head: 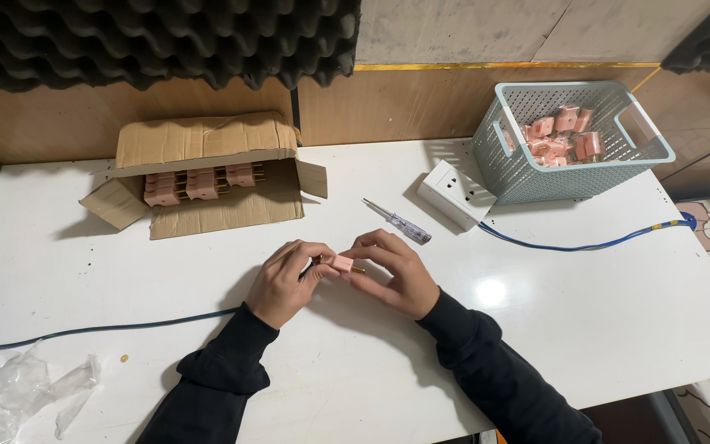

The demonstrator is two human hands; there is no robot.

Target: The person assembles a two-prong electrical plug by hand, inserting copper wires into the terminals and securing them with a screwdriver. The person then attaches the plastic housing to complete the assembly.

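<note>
Two hands (343,279) gripping one pink plug (343,264); seemingly identical plugs in basket (509,168), carton (223,210).

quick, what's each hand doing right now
Left hand: closed on the cable end of the pink plug.
Right hand: closed on the same pink plug, fingers pinching its prong end.

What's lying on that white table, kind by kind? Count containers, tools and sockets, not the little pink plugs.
Open brown cardboard box: 1
Pale blue perforated plastic basket: 1
White square wall socket: 1
Clear-handled screwdriver: 1
Crumpled clear plastic bag: 1
Total: 5
</note>
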